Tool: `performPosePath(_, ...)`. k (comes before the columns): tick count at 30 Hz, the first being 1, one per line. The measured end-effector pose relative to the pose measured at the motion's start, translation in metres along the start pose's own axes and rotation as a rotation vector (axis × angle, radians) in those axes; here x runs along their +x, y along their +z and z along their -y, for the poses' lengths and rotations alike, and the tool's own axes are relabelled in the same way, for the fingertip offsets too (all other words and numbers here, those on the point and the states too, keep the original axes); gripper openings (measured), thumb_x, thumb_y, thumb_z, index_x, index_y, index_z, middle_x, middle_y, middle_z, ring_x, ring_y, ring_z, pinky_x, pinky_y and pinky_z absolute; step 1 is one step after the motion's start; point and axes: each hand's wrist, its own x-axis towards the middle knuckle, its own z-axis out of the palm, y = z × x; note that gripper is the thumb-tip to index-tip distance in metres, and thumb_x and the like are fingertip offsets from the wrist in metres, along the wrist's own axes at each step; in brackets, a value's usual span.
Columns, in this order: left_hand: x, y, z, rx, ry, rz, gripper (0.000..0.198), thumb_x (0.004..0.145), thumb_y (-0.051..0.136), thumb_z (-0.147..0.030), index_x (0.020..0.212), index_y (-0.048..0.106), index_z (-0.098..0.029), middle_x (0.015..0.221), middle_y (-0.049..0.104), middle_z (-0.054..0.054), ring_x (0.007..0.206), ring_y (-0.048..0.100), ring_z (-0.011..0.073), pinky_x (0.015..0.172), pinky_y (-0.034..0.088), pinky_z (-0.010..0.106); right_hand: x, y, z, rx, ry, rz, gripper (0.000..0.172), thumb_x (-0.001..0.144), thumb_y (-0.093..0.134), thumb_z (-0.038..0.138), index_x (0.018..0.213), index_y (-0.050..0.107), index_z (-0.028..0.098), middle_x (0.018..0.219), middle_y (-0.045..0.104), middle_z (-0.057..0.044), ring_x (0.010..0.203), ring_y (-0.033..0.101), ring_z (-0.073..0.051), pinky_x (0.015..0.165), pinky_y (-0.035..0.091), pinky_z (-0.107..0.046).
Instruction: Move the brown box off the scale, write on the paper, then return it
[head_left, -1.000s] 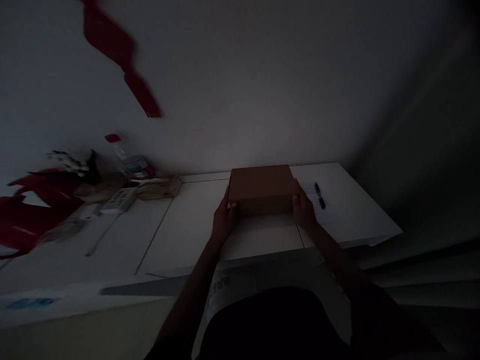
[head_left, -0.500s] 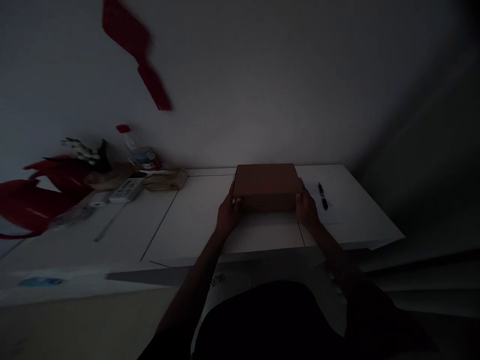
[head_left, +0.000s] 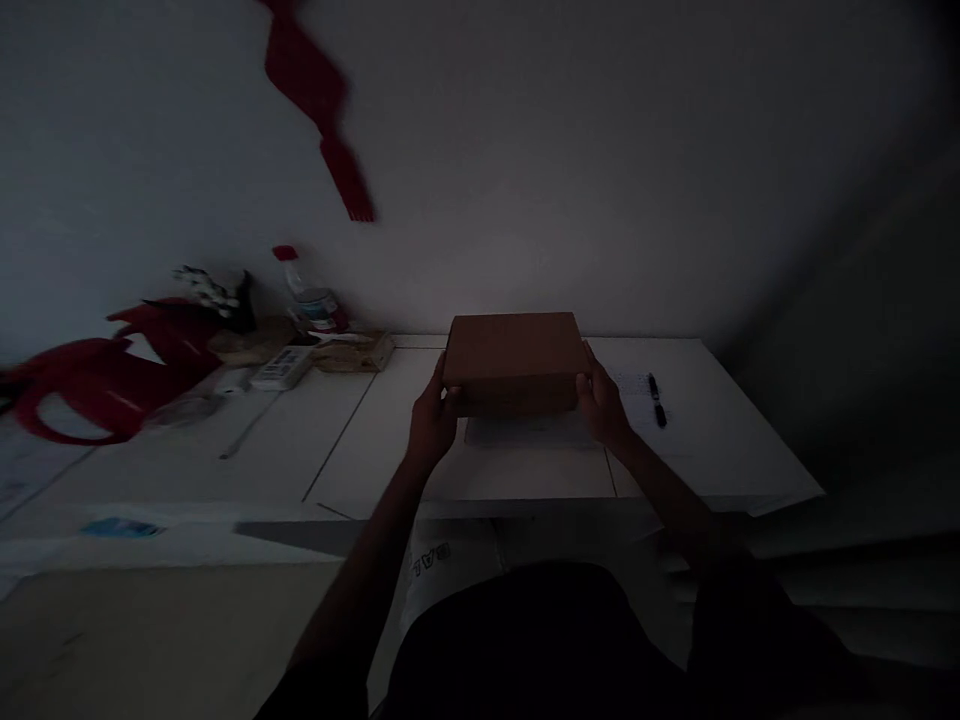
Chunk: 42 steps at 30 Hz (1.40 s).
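Note:
A brown cardboard box (head_left: 516, 350) is held between my two hands, over the white table (head_left: 420, 470). My left hand (head_left: 433, 418) grips its left side, thumb on the front face and fingers hidden along the side. On the right side my right hand (head_left: 604, 405) grips it the same way. Beneath the box a pale flat sheet or flat object (head_left: 517, 432) shows, and the box seems raised a little above it. To the right of my right hand lie a written paper (head_left: 637, 402) and a black pen (head_left: 658, 402).
Left on the table stand a red watering can (head_left: 97, 385), a clear bottle with a red cap (head_left: 315, 300), a white box-like item (head_left: 283, 368) and a brown paper packet (head_left: 352, 352). A red decoration (head_left: 307, 75) hangs on the wall behind. The scene is dim.
The box has come up and slightly left in both my hands, uncovering more of the pale flat thing beneath. The background has shifted right as my view turned left.

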Motion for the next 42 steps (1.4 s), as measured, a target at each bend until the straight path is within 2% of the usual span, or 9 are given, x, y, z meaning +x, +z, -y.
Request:
performPosePath(8,-0.004,-0.051,0.004,0.144,-0.007,-0.136,0.069,0.097,0.039,-0.051,0.152,0.040,-0.009,0.120,0.065,0.018,0.107,0.063,0.0252,0.084,0.050,0.032,0.033,0.038,0.027,0.084,-0.114,0.108,0.071,0.102,0.025,0.059,0.160,0.022,0.018,0.151,0.042,-0.014,0.136,0.046,-0.027,0.115,0.038,-0.048)
performPosePath(13,-0.012,-0.081,0.014,0.217,-0.056,-0.202,0.073,0.097,0.038,-0.054,0.153,0.038,-0.007,0.126,0.063,0.019,0.109,0.063,0.0263,0.084,0.050,0.033,0.047,0.064,0.044,0.079,-0.138,0.216,0.071,0.102,0.020,0.059,0.160,0.019,0.018,0.153,0.040,-0.014,0.136,0.046,-0.029,0.112,0.041,-0.048)
performPosePath(18,-0.026,-0.107,0.028,0.296,-0.105,-0.246,0.074,0.097,0.038,-0.054,0.154,0.036,-0.007,0.128,0.061,0.019,0.110,0.063,0.0273,0.081,0.049,0.032,0.056,0.095,0.055,0.035,-0.178,0.342,0.068,0.103,0.024,0.050,0.159,0.016,0.012,0.138,0.054,-0.019,0.117,0.059,-0.032,0.097,0.051,-0.049)
performPosePath(22,-0.039,-0.123,0.039,0.350,-0.154,-0.285,0.069,0.096,0.040,-0.049,0.152,0.039,-0.008,0.124,0.064,0.018,0.109,0.064,0.0284,0.078,0.049,0.031,0.059,0.122,0.062,0.055,-0.204,0.428,0.067,0.102,0.029,0.042,0.158,0.016,0.009,0.135,0.055,-0.020,0.123,0.056,-0.032,0.100,0.048,-0.047)
performPosePath(27,-0.052,-0.137,0.047,0.367,-0.213,-0.296,0.070,0.096,0.040,-0.050,0.152,0.040,-0.009,0.122,0.065,0.019,0.111,0.063,0.0307,0.080,0.050,0.034,0.057,0.149,0.067,0.145,-0.217,0.497,0.066,0.101,0.033,0.035,0.159,0.013,0.010,0.149,0.043,-0.020,0.135,0.047,-0.030,0.109,0.042,-0.049)
performPosePath(32,-0.062,-0.142,0.055,0.346,-0.264,-0.300,0.071,0.095,0.040,-0.049,0.154,0.037,-0.010,0.125,0.063,0.019,0.109,0.064,0.0286,0.080,0.051,0.033,0.051,0.167,0.064,0.196,-0.218,0.553,0.068,0.101,0.033,0.036,0.161,0.009,0.012,0.155,0.035,-0.018,0.141,0.040,-0.028,0.113,0.037,-0.050)
performPosePath(35,-0.066,-0.142,0.063,0.342,-0.304,-0.307,0.072,0.093,0.041,-0.048,0.153,0.039,-0.008,0.122,0.064,0.019,0.105,0.064,0.0281,0.078,0.051,0.032,0.048,0.172,0.062,0.212,-0.230,0.575,0.070,0.101,0.033,0.036,0.161,0.006,0.013,0.156,0.035,-0.017,0.143,0.037,-0.027,0.115,0.034,-0.050)
performPosePath(38,-0.070,-0.142,0.071,0.345,-0.343,-0.297,0.071,0.093,0.042,-0.047,0.152,0.041,-0.008,0.121,0.065,0.019,0.099,0.066,0.0273,0.075,0.051,0.032,0.046,0.173,0.062,0.263,-0.279,0.605,0.067,0.101,0.030,0.037,0.161,0.010,0.014,0.159,0.028,-0.015,0.147,0.032,-0.024,0.119,0.030,-0.047)
performPosePath(42,-0.074,-0.142,0.076,0.319,-0.314,-0.308,0.070,0.094,0.044,-0.048,0.152,0.041,-0.010,0.121,0.065,0.018,0.102,0.066,0.0258,0.079,0.051,0.030,0.043,0.173,0.063,0.284,-0.271,0.632,0.064,0.101,0.030,0.035,0.160,0.016,0.015,0.161,0.024,-0.013,0.149,0.027,-0.021,0.121,0.026,-0.044)
